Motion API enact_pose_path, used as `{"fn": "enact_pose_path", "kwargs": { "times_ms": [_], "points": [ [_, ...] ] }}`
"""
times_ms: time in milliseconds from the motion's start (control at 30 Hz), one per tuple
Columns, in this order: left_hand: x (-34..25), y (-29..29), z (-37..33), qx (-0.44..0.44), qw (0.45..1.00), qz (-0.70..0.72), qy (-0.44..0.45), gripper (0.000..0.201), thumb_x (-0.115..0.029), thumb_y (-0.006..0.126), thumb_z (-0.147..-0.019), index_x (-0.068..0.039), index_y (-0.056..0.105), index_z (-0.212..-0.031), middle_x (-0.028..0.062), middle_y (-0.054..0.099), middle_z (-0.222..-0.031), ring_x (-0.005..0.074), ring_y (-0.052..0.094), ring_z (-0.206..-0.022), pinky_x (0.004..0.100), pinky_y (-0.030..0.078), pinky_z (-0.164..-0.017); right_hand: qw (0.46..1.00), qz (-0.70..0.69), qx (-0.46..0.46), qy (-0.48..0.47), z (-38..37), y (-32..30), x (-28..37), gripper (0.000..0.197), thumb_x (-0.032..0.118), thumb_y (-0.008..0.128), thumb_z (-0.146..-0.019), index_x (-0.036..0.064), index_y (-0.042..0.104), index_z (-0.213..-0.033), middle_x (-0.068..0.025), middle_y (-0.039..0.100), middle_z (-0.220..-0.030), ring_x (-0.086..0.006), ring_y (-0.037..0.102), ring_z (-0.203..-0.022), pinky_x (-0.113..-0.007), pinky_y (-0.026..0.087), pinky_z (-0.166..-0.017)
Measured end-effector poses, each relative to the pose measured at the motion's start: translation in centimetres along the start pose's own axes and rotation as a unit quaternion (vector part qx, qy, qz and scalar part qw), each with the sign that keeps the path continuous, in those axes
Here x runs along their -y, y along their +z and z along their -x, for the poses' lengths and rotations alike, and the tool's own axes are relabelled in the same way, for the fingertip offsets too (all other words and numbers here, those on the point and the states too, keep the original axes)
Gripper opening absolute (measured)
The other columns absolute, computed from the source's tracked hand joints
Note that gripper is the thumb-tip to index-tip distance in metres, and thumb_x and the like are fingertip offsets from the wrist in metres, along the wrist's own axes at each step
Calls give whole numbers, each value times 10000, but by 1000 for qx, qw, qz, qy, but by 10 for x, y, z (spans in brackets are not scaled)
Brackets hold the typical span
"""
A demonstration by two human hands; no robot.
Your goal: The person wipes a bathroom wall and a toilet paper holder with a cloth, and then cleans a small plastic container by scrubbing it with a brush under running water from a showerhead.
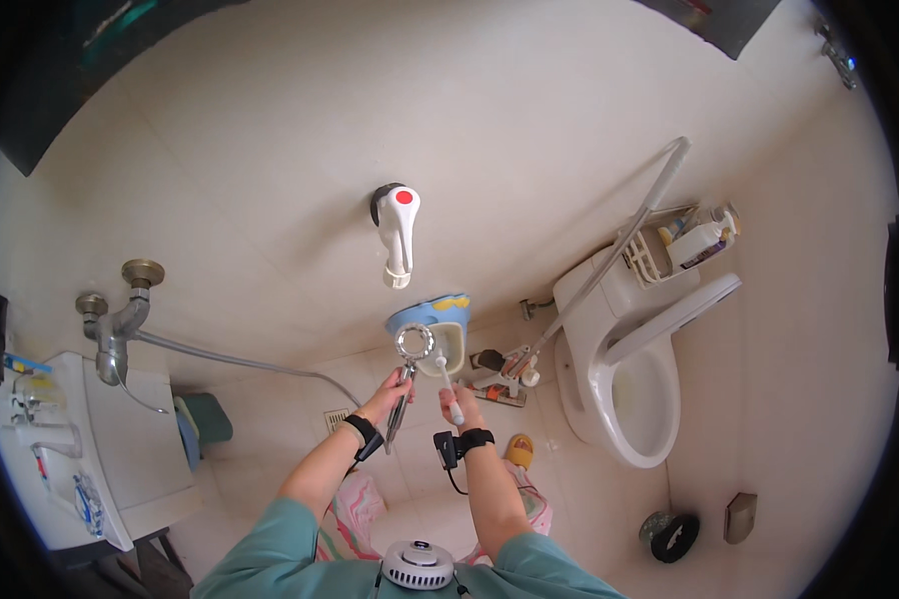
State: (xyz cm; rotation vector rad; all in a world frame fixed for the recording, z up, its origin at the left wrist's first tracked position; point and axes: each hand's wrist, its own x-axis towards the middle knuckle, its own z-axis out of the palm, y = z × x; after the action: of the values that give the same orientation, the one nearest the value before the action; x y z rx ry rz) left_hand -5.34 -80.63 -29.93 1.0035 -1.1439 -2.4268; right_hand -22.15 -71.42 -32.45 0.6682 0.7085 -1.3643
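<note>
My left hand (382,399) is closed round the handle of a handheld shower head (400,401), whose clear, ring-shaped top points up and away from me. In my right hand (462,402) is a white-handled brush (456,412). Its far end reaches into a small wall-mounted basin, shaped like a child's urinal (455,346), with a blue and yellow back. The shower head's ring overlaps the left side of that basin in the view. I cannot tell whether water is flowing. Black straps circle both my wrists.
A grey hose (240,361) runs from the wall tap (120,334) at left. A white lever valve (400,235) juts from the wall ahead. At right stands a toilet (594,399) with its lid raised, with a long pole (614,255) leaning across it. A sink cabinet (140,429) is at left.
</note>
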Motion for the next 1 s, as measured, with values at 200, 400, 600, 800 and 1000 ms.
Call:
{"fn": "enact_pose_path", "kwargs": {
  "times_ms": [200, 400, 600, 800, 1000],
  "points": [
    [3, -5, 9, -1, 1000, 10, 0, 124, -186, 432, -912, -91, 407, -989, 18, 460, -769, 116, 479, -736, 275, 424, -702, 424, 850, -196, -244, 18, -17, -55, 313, 95, 364, -849, 29, 435, -1146, -248, 597, -823, -361, 603, -778, -489, 461, -678],
    [-2, -7, 13, 7, 999, -38, 22, 120, -172, 438, -906, -85, 398, -979, 21, 463, -777, 118, 482, -712, 267, 429, -683, 66, 957, -107, -262, 96, 25, 18, 373, 124, 443, -817, 18, 460, -1174, -77, 620, -687, -217, 614, -604, -344, 481, -502],
    [-1, 0, 13, 1, 999, -5, 46, 142, -167, 455, -891, -85, 398, -992, 17, 468, -761, 108, 475, -716, 255, 416, -688, -137, 985, -60, -81, 108, 101, 46, 215, 147, 523, -778, 83, 574, -977, -41, 637, -718, -205, 635, -652, -339, 468, -448],
    [0, 10, 11, -16, 998, 20, 60, 161, -179, 449, -897, -84, 400, -1017, 20, 474, -762, 110, 473, -720, 258, 414, -693, 125, 978, -74, -149, 50, 34, 71, 228, 143, 463, -798, 24, 573, -958, -173, 629, -818, -284, 636, -698, -379, 509, -565],
    [9, 1, 19, -28, 997, 39, 65, 183, -206, 441, -909, -80, 393, -1032, 24, 484, -768, 109, 474, -723, 254, 412, -692, 830, 547, -110, -12, 55, -19, 19, 375, 201, 465, -867, 105, 391, -1222, -82, 450, -599, -162, 428, -392, -301, 370, -348]
  ]
}}
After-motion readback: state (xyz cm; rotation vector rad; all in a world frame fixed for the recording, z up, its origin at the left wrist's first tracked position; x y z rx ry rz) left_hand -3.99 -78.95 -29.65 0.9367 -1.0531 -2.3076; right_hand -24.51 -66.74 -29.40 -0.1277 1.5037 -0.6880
